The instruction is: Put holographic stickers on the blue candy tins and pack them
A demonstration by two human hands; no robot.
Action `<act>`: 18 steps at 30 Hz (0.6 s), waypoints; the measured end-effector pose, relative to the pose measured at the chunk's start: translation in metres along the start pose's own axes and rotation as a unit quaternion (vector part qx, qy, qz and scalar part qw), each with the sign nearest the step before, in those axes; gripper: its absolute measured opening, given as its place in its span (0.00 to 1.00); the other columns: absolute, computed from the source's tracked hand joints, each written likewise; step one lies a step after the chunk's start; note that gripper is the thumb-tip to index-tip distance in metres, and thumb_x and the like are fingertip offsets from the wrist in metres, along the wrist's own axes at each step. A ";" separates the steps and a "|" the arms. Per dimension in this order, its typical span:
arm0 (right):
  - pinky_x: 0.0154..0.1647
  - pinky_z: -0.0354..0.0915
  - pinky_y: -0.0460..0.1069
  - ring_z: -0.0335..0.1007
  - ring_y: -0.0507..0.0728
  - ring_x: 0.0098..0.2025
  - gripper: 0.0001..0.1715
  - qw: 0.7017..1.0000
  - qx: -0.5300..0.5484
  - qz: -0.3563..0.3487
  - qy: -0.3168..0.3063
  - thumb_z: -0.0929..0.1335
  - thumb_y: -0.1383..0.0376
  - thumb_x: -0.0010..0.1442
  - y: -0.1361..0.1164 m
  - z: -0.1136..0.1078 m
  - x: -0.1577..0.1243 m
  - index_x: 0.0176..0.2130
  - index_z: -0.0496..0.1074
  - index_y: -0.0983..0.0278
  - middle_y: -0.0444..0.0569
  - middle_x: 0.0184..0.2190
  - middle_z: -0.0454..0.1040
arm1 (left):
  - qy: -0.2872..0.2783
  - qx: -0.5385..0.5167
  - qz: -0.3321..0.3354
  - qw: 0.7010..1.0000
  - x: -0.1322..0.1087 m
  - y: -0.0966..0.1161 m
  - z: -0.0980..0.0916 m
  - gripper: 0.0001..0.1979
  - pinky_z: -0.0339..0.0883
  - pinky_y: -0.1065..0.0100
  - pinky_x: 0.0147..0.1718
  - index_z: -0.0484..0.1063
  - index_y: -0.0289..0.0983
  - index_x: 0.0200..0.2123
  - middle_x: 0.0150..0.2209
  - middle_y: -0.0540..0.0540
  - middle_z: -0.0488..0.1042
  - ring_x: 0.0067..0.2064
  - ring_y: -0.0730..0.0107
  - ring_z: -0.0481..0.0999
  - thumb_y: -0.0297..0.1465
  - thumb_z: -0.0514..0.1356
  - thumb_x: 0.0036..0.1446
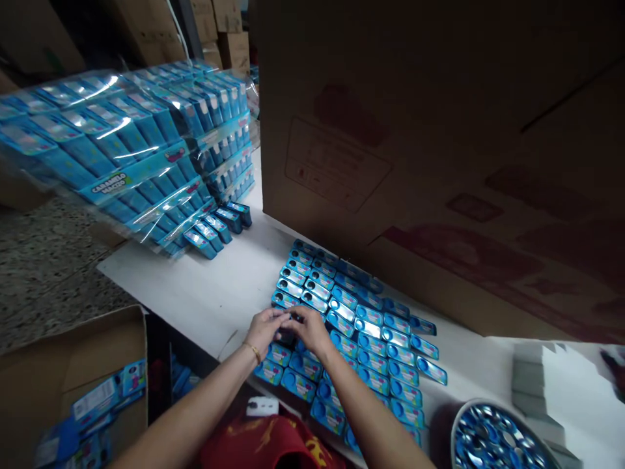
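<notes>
My left hand (265,327) and my right hand (308,327) meet over rows of small blue cartons (374,362) on the white table. Their fingertips are pinched together, and whatever lies between them is too small or hidden to name. The cartons stand close together with their printed narrow ends up. Several at the far left of the rows show a dark round spot (286,272), while many of the others show a blue round disc (318,410). The cartons right under my hands are partly covered by my fingers.
Behind the rows rises a large cardboard box (390,156). Plastic-wrapped stacks of blue packs (141,150) stand at the left, with several loose cartons (209,231) beside them. An open cardboard box (107,339) is at lower left, a bowl of shiny round pieces (456,423) at lower right.
</notes>
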State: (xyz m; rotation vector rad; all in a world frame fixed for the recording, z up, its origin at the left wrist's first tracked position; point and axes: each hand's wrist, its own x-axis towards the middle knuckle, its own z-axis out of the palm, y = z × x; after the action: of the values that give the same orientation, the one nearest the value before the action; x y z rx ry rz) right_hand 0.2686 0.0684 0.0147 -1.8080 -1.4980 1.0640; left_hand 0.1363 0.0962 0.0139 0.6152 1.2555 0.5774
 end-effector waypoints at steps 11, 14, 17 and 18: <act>0.36 0.60 0.47 0.68 0.58 0.40 0.12 0.948 -0.261 0.179 0.035 0.67 0.67 0.48 0.014 -0.037 0.060 0.36 0.69 0.65 0.53 0.36 0.73 | -0.087 -0.257 -0.119 0.955 -0.003 0.014 -0.019 0.05 0.67 0.73 0.29 0.69 0.30 0.31 0.32 0.42 0.72 0.35 0.69 0.73 0.23 0.55 0.49; 0.35 0.60 0.50 0.68 0.63 0.41 0.21 0.932 -0.292 0.213 0.004 0.70 0.66 0.43 0.012 -0.035 0.076 0.40 0.68 0.67 0.59 0.38 0.72 | -0.116 -0.272 -0.120 0.948 -0.005 0.019 -0.020 0.08 0.67 0.72 0.31 0.69 0.30 0.34 0.35 0.41 0.71 0.38 0.67 0.72 0.23 0.54 0.49; 0.36 0.61 0.51 0.68 0.64 0.41 0.25 0.925 -0.308 0.222 -0.013 0.71 0.65 0.41 0.009 -0.037 0.078 0.42 0.67 0.67 0.59 0.38 0.72 | -0.111 -0.279 -0.126 0.946 -0.005 0.024 -0.018 0.09 0.68 0.71 0.32 0.69 0.31 0.36 0.35 0.42 0.71 0.38 0.67 0.72 0.24 0.54 0.50; 0.36 0.60 0.51 0.68 0.63 0.41 0.25 0.924 -0.312 0.218 -0.014 0.71 0.66 0.42 0.006 -0.037 0.075 0.43 0.67 0.66 0.58 0.37 0.72 | -0.100 -0.280 -0.126 0.947 -0.005 0.025 -0.017 0.09 0.68 0.71 0.32 0.69 0.30 0.36 0.35 0.42 0.71 0.37 0.68 0.72 0.24 0.54 0.50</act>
State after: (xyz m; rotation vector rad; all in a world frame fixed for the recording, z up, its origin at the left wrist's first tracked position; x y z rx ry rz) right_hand 0.3083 0.1422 0.0125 -2.6768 -1.6102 0.8508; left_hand 0.1175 0.1123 0.0312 0.0321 0.8997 0.6052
